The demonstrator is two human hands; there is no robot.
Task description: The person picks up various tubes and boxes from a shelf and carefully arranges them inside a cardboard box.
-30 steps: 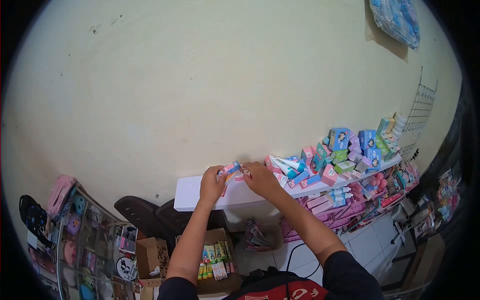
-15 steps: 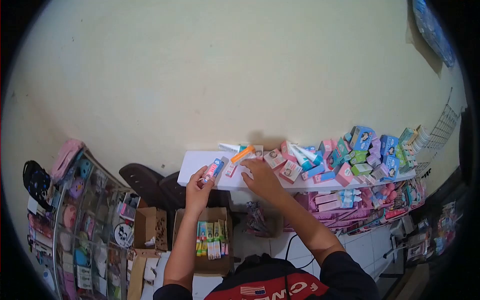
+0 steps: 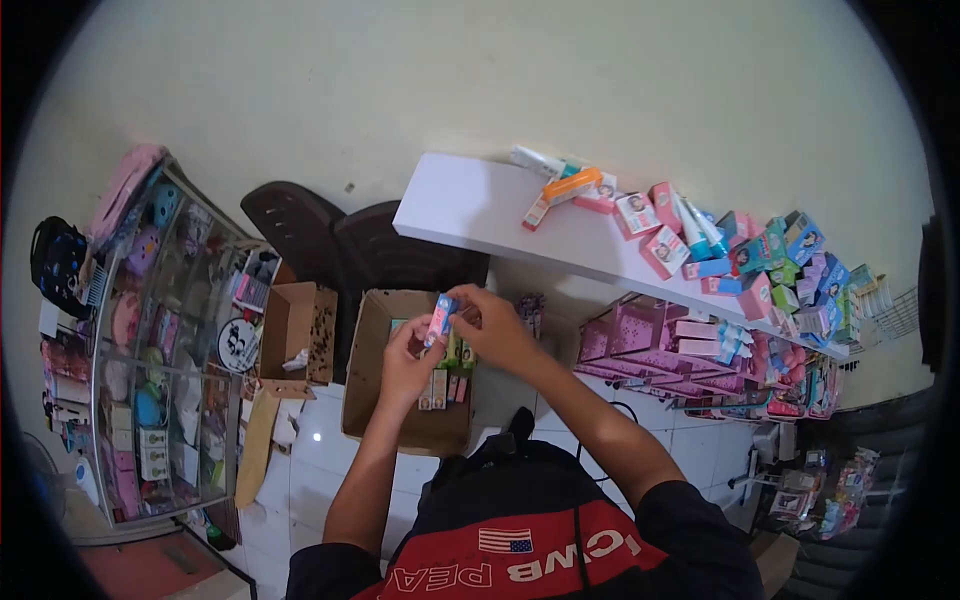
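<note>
Both hands meet over an open cardboard box (image 3: 366, 372) on the floor. My left hand (image 3: 405, 365) and my right hand (image 3: 492, 325) together hold a small pink-and-blue product box (image 3: 440, 318) upright between the fingertips. Inside the cardboard box stand several small green and pink packets (image 3: 446, 385), partly hidden by my hands. Up and to the right, a white shelf (image 3: 460, 205) carries an orange tube (image 3: 572, 184) and many small pink, blue and green boxes (image 3: 740, 255).
A smaller open cardboard box (image 3: 296, 330) sits to the left on the white tiled floor. A glass display case (image 3: 150, 330) full of goods stands at far left. Dark plastic chairs (image 3: 330, 240) are behind the boxes. Pink racks (image 3: 690, 355) sit under the shelf.
My view has tilted down from the shelf to the floor box. Both hands came down off the shelf, the left still holding the small box, and the right hand has joined it.
</note>
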